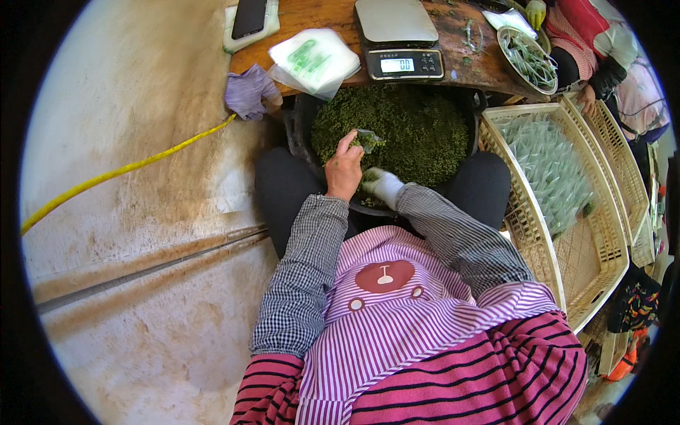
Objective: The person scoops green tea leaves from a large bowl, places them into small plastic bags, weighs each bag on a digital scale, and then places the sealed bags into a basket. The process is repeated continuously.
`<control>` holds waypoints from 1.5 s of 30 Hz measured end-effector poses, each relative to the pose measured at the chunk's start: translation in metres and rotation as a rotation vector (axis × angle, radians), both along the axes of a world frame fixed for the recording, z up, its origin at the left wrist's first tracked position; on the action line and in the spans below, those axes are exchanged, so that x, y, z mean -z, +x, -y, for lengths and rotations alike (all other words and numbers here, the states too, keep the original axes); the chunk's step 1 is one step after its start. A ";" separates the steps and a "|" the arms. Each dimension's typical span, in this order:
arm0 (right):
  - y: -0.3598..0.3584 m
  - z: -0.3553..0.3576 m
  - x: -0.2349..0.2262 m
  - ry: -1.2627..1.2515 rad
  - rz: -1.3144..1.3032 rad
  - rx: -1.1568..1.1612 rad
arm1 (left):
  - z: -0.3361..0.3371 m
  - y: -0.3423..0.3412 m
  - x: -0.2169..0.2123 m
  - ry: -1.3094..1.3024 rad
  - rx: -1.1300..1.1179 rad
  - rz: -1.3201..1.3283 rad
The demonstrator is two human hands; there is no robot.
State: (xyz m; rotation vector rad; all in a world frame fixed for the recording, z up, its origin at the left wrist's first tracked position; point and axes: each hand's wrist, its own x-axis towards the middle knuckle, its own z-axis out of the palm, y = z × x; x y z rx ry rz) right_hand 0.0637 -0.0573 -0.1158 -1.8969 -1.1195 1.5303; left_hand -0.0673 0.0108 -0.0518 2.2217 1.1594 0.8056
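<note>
Basin (pixel 301 113): dark, on our lap, full of green leaves (pixel 411 131).
Left hand (pixel 344 170): over the basin's near edge, pinching a small clear bag (pixel 368 138).
Right hand (pixel 381 184): white-gloved, beside it; grip unclear to us.

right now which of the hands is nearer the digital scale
Left. The left hand is out over the green material in the basin, below the scale. The gloved right hand sits lower, at the basin's near edge.

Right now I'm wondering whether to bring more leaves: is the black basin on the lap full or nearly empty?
Full: green leaves cover the black basin almost rim to rim, hiding its bottom.
</note>
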 end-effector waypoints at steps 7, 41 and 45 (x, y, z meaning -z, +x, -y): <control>0.023 -0.011 -0.117 0.328 -0.842 0.731 | 0.003 0.001 0.001 0.039 0.011 -0.081; 0.020 -0.004 -0.042 0.358 -0.175 0.556 | 0.004 -0.010 0.006 0.249 0.318 -0.043; 0.022 -0.016 -0.048 0.064 0.176 0.328 | 0.005 -0.006 0.008 0.257 0.499 -0.148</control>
